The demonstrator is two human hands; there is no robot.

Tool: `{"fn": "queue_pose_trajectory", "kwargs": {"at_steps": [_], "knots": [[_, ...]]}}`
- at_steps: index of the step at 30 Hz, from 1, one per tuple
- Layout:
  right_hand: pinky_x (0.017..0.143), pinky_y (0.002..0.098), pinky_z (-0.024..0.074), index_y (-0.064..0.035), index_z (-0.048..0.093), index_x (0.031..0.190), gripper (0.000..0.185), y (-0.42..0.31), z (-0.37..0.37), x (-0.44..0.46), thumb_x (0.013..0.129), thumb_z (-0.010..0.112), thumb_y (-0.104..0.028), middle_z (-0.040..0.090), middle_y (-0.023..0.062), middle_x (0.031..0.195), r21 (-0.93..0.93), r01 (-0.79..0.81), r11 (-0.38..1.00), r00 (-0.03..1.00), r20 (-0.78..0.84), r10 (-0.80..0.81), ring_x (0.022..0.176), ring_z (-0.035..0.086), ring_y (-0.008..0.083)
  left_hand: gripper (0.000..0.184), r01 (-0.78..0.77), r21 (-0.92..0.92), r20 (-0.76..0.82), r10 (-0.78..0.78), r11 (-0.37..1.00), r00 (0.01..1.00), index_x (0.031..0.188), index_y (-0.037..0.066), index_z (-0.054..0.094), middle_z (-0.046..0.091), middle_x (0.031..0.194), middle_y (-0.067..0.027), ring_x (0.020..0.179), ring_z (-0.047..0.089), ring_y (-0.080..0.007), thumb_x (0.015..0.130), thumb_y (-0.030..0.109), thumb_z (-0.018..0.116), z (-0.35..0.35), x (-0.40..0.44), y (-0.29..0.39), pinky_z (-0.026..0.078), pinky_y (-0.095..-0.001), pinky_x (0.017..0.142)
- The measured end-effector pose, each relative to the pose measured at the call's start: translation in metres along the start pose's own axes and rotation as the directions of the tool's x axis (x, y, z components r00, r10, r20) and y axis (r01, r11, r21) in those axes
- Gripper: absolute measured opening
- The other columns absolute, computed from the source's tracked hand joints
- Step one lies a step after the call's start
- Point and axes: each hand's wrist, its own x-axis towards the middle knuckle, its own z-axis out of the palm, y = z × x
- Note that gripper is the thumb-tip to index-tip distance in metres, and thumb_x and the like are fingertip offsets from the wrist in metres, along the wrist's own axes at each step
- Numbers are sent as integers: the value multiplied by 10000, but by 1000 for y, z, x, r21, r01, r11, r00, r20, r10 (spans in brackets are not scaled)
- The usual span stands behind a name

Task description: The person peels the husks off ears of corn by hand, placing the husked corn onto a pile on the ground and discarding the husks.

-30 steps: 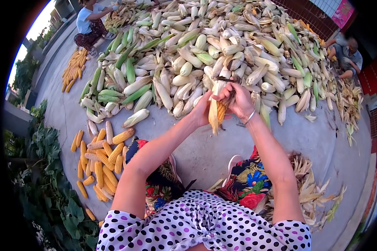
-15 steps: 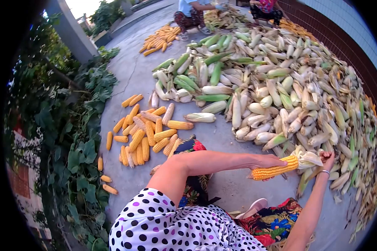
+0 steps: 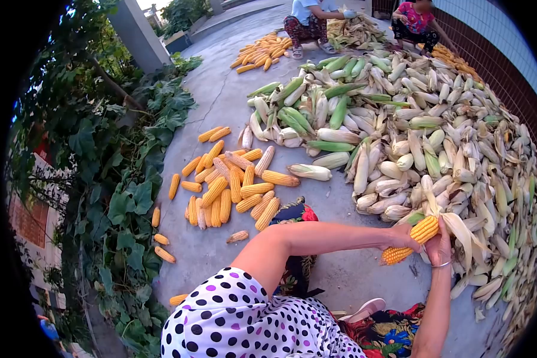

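Observation:
A yellow ear of corn (image 3: 424,231) is held between my two hands, tilted up to the right, its pale husk (image 3: 457,232) peeled back at the upper end. Wrapped round the middle of the ear is my left hand (image 3: 402,237), with the kernels of the lower end showing beyond it. My right hand (image 3: 438,246), with a bracelet at the wrist, grips the ear near the base of the husk. The big heap of unhusked corn (image 3: 400,161) lies just beyond my hands.
Husked cobs (image 3: 224,194) lie in a loose pile on the concrete at the left. Farther off, one person (image 3: 307,21) squats by another cob pile (image 3: 261,52), and a second person (image 3: 416,24) sits behind the heap. Leafy vines (image 3: 125,197) line the left edge.
The view has swung left. The ear, mostly wrapped in husk at first, now shows bare kernels with the husk folded back. My right hand has come in from the husk's end to the ear.

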Motion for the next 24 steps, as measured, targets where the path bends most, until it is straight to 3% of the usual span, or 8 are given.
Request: {"fn": "queue_pose_trajectory", "kwargs": {"at_steps": [2, 10, 13, 15, 16, 19, 20, 24], "knots": [[791, 346, 509, -48, 558, 1012, 273, -7, 2, 1, 830, 659, -224, 629, 87, 870, 18, 65, 998, 992, -114, -63, 813, 613, 206, 308, -40, 66, 34, 37, 997, 999, 911, 12, 450, 535, 700, -77, 478, 554, -157, 730, 94, 685, 7, -4, 0, 480, -306, 397], [816, 371, 528, -27, 562, 934, 156, -22, -2, -15, 808, 629, -91, 612, 72, 784, 61, 132, 989, 979, -165, -121, 724, 610, 190, 413, -129, 259, 139, 95, 957, 986, 1012, -5, 438, 545, 775, -70, 591, 576, -147, 695, 95, 684, 11, 0, -17, 510, -297, 495], [851, 386, 521, -28, 561, 968, 184, -26, 30, -32, 843, 615, -151, 624, 76, 809, 13, 145, 989, 978, -153, -142, 740, 613, 177, 439, -69, 284, 171, 20, 956, 985, 1023, -4, 454, 556, 790, -63, 671, 579, -142, 670, 103, 692, 10, -10, -2, 515, -292, 571], [785, 362, 524, -55, 551, 930, 181, -30, 37, -33, 866, 603, -216, 593, 33, 745, 3, 212, 977, 942, -268, -204, 675, 581, 136, 437, -100, 339, 186, 37, 935, 982, 1011, 1, 471, 566, 804, -57, 721, 575, -137, 654, 111, 697, 1, -6, -3, 510, -291, 621], [753, 350, 526, -68, 547, 911, 190, -31, 38, -34, 878, 597, -248, 577, 11, 712, -7, 243, 970, 917, -324, -232, 642, 564, 115, 431, -228, 426, 198, 155, 875, 968, 995, 3, 497, 575, 816, -48, 746, 569, -132, 633, 118, 701, -2, 0, -2, 499, -290, 655], [609, 289, 466, -116, 498, 817, 235, -38, 26, -28, 890, 587, -322, 442, -59, 594, 105, 320, 942, 937, -182, -298, 522, 441, 68, 444, -281, 511, 246, 175, 812, 953, 1003, 5, 514, 578, 818, -42, 744, 571, -131, 619, 125, 703, -9, 12, -1, 494, -293, 666], [529, 245, 365, -149, 435, 735, 300, -39, 34, -27, 887, 585, -359, 294, -83, 534, 116, 350, 930, 902, -310, -301, 461, 306, 55, 444, -302, 498, 258, 194, 813, 947, 1016, 2, 518, 580, 819, -48, 738, 572, -129, 626, 110, 702, -11, 16, -5, 499, -286, 649], [512, 237, 340, -161, 412, 673, 366, -49, 45, -32, 881, 568, -419, 269, -81, 506, 114, 423, 899, 859, -364, -359, 438, 283, 59, 431, -243, 214, 287, 177, 946, 942, 1035, -6, 495, 562, 785, -60, 636, 573, -138, 660, 69, 694, 0, 21, -17, 500, -288, 529]]}}
